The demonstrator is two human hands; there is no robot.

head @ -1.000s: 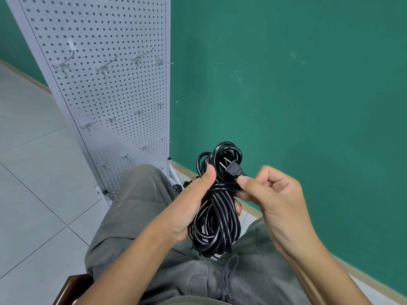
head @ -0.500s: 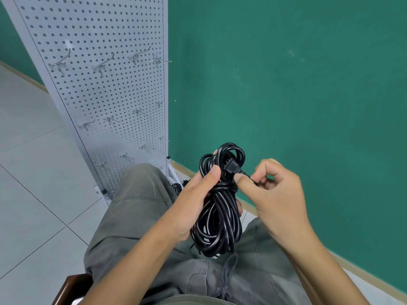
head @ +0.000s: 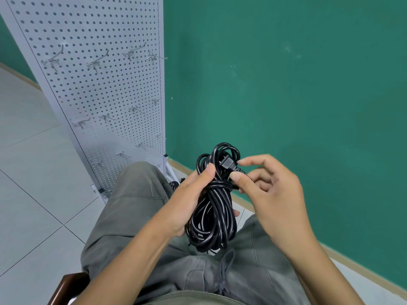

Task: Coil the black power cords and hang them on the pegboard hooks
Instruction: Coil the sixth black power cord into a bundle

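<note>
Head view. Left hand [head: 187,201] grips coiled black power cord [head: 212,216] at waist, over lap. Right hand [head: 271,194] pinches plug [head: 228,165] end at top of coil, other fingers loosely curled.

Judgement: step = securing tail. Advice: keep left grip tight, tuck plug through top loops, leave one loop free for hook.

Pegboard [head: 99,84] well apart, upper left; hooks [head: 94,62] bare.

Hidden: left fingers behind coil; second cord by pegboard foot barely visible; exact plug contact unclear.
</note>
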